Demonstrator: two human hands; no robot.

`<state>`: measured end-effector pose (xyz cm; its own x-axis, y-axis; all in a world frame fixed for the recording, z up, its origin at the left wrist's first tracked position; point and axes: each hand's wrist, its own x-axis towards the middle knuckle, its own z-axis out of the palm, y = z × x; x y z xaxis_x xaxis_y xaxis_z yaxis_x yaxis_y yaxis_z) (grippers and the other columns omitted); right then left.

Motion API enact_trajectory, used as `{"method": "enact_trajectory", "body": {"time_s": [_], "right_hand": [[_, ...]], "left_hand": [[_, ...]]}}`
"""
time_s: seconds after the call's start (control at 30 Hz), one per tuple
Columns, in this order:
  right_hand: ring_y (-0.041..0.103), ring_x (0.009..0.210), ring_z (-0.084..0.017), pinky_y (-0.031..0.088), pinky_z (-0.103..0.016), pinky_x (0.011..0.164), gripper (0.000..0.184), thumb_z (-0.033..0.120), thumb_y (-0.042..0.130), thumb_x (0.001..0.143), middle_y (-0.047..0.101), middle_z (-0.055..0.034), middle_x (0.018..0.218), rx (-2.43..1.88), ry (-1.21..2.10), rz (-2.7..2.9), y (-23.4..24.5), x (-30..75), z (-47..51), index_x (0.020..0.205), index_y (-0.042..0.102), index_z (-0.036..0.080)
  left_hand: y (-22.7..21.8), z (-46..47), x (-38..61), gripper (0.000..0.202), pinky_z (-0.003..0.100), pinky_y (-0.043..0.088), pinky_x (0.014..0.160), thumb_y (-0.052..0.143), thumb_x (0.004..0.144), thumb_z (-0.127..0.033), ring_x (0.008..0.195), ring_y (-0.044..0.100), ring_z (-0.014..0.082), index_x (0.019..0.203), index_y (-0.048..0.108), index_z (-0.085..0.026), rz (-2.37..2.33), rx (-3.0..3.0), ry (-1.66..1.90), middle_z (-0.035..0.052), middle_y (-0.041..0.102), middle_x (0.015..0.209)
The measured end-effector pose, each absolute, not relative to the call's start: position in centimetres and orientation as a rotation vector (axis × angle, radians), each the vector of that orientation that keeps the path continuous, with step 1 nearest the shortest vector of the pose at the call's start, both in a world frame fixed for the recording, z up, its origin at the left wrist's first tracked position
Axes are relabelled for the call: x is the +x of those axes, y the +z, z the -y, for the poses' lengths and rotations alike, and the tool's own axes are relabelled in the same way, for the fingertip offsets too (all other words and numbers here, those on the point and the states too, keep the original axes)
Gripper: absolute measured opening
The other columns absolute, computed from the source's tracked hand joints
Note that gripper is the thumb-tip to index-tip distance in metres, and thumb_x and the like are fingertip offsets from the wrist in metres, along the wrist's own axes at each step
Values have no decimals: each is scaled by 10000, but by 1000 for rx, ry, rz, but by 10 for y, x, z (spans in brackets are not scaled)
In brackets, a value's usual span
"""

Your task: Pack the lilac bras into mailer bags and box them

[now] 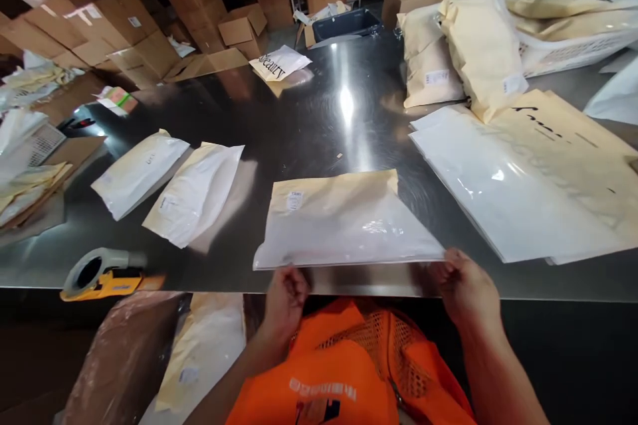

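A whitish see-through plastic bag [343, 239] lies in front of me on the steel table, with a cream packet [333, 182] showing inside it. The packet bears a small white printed label [295, 200]. My right hand [463, 285] is closed, pinching the bag's near right corner. My left hand [288, 295] is also closed, with its fingertips at the near edge toward the left. Flat, unfilled plastic bags [478, 179] are stacked to the right, partly beneath a cream sheet [573, 153] with black script.
Two bagged packets [194, 192] lie to the left, behind a yellow tape dispenser [104, 275] at the front edge. Full cream packages [481, 46] and a white basket [573, 50] stand at the back right. Cardboard boxes [129, 33] and a dark bin [346, 25] are beyond the table.
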<state>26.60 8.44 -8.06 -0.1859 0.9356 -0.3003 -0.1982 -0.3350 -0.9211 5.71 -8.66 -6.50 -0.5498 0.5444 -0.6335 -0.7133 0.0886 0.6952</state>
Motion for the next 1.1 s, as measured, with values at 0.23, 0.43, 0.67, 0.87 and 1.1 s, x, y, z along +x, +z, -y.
{"method": "enact_trajectory", "body": {"time_s": [0.23,0.43,0.67,0.87,1.1], "right_hand": [[534,517,-133,510,-267,446,551,568,687,601,487,40,624,-1266,1621,692,-74,261,-92,815,325,211],[640,604,-151,611,-306,610,889,425,908,478,560,95,747,-1193,1677,861,-77,237,-63,1040,240,259],[604,555,-110,547,-223,577,762,443,856,618,545,109,703,-997,1631,956,-61,233,-61,1017,236,253],[573,549,-97,505,-200,567,667,433,807,687,530,109,664,-970,1594,1002,-61,246,-64,1033,269,245],[560,578,-102,481,-221,577,594,452,719,775,508,86,726,-1020,1520,1198,-72,259,-68,1110,275,242]], "left_hand": [[-72,149,17,352,224,292,445,609,759,-302,446,343,89,511,381,-198,-2016,147,1889,-54,363,474],[-32,106,36,187,279,366,584,622,879,-264,626,520,143,715,562,-198,-2412,2081,948,-10,562,653],[6,23,45,166,372,337,627,565,883,-218,711,558,244,723,600,-191,-2196,2611,-141,58,601,710],[15,7,55,354,411,369,690,508,928,-481,834,568,313,869,641,-159,-2115,2501,-272,135,622,829],[16,4,45,337,384,368,661,354,977,-256,805,589,293,838,644,-158,-2099,2331,-326,138,641,821]]}}
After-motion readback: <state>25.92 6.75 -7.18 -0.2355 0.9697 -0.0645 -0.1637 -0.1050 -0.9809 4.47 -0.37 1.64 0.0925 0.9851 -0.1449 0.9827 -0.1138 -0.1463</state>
